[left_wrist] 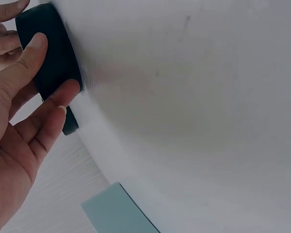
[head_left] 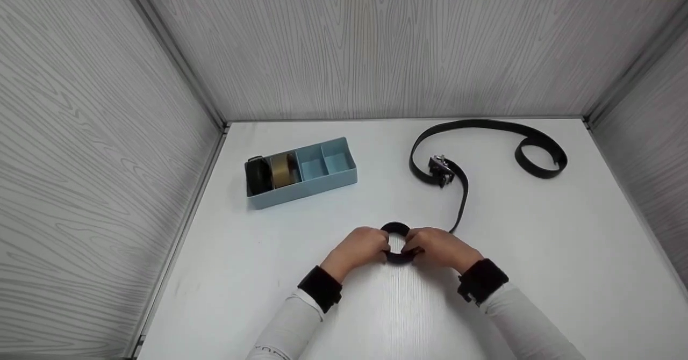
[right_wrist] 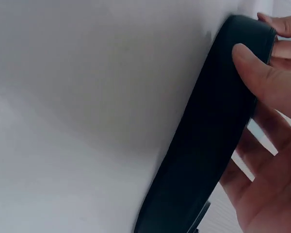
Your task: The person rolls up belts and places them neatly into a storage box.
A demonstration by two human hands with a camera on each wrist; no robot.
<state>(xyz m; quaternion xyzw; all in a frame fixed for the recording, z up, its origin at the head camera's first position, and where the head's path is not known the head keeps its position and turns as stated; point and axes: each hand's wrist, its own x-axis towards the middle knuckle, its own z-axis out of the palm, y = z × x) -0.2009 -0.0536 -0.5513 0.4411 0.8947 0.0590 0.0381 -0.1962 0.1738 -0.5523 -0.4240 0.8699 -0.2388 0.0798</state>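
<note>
A black belt stands on edge, one end bent into a ring (head_left: 396, 259). My left hand (head_left: 359, 248) pinches the left side of this ring, thumb on the outer face in the left wrist view. My right hand (head_left: 442, 248) pinches the right side, and in the right wrist view the strap (right_wrist: 203, 131) runs away past the palm. From behind the right hand the strap leads to a metal buckle (head_left: 441, 170). More black strap (head_left: 478, 124) curves from the buckle to a loose curl; whether it is one belt or two I cannot tell.
A light blue divided box (head_left: 306, 189) stands at the back left. Its left compartments hold a rolled black belt (head_left: 259, 176) and a rolled tan belt (head_left: 280, 172); the two right compartments hold nothing. Wood-grain panels (head_left: 376, 48) wall the white table's back and sides.
</note>
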